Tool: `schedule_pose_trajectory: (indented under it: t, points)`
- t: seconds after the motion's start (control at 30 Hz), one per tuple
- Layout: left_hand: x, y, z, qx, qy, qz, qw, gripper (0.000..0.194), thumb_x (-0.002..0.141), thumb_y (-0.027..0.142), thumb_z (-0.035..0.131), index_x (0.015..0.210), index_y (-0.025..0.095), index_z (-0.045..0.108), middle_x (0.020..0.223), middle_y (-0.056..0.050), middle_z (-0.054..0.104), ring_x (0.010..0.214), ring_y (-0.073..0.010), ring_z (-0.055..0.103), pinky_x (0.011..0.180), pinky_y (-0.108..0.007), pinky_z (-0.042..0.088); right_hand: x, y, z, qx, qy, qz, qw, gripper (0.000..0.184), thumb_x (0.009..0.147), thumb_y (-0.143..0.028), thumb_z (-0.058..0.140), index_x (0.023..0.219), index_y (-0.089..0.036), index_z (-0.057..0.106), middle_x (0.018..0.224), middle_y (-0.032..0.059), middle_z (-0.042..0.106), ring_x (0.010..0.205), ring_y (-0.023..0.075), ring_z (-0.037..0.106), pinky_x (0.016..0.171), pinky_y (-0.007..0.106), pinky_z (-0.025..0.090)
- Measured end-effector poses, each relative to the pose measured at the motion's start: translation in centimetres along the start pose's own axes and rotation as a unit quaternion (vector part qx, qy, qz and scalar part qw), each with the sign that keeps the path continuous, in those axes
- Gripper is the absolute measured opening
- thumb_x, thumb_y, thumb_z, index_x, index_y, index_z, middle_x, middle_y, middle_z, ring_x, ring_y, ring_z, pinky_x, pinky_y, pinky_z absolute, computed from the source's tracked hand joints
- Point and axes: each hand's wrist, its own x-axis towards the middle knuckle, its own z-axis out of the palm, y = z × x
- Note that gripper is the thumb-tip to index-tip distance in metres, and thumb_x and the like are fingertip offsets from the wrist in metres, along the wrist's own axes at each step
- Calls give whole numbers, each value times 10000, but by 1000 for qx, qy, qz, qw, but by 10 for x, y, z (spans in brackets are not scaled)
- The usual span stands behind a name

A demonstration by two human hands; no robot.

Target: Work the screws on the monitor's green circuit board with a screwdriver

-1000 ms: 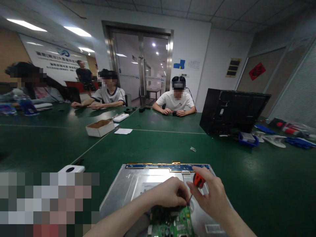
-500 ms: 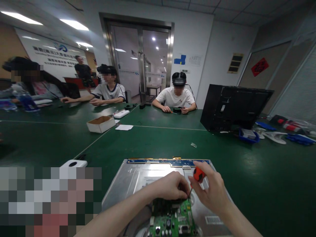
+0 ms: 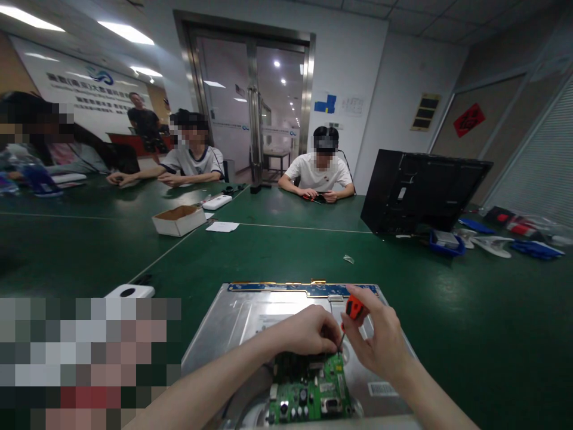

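My right hand point(image 3: 380, 337) grips a screwdriver point(image 3: 355, 306) by its red-and-black handle, with the thin shaft slanting down to the upper right corner of a green circuit board point(image 3: 329, 391). Close to the screwdriver's tip, my left hand point(image 3: 313, 329) is closed in a pinch over the board's far edge. What its fingertips hold, if anything, is hidden. Beneath the board lies a silvery metal panel point(image 3: 215, 334), with a narrow blue circuit strip point(image 3: 268, 288) along its far edge.
A black monitor point(image 3: 425, 191) stands at the right, with a small blue tray point(image 3: 447, 246) beside it. An open cardboard box point(image 3: 179, 222), a white device point(image 3: 218, 202) and a scrap of clear plastic point(image 3: 348, 259) lie on the green table point(image 3: 277, 257). Other people sit across the table.
The whole view has shifted slightly. Both hands stay at the board's corner, and the screwdriver handle has turned a little in my right hand.
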Motion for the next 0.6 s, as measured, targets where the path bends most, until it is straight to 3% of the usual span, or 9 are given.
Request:
schedule_pose_trajectory:
  t: [0.2, 0.43, 0.6]
  points:
    - [0, 2, 0, 2, 10, -7, 1000, 176, 672, 48, 644, 767, 147, 755, 638, 38, 643, 597, -120, 554, 596, -192, 429, 1, 1, 0, -35, 6, -12, 999, 321, 966, -271, 514, 1282, -234, 471, 673, -43, 599, 497, 128, 564, 442, 219, 423]
    - [0, 3, -1, -19, -5, 9, 1000, 213, 686, 45, 623, 813, 148, 759, 661, 27, 655, 607, -123, 564, 598, -196, 432, 2, -4, -5, 5, -22, 7, 1000, 473, 924, -162, 424, 1394, -210, 393, 815, 19, 687, 593, 161, 650, 502, 258, 503]
    - [0, -2, 1, -13, 2, 7, 1000, 210, 682, 70, 636, 823, 150, 769, 707, 7, 692, 637, -138, 590, 609, -203, 444, 1, -1, -1, -30, 3, 17, 999, 331, 957, -233, 495, 1287, -233, 466, 691, -34, 634, 483, 131, 582, 439, 228, 456]
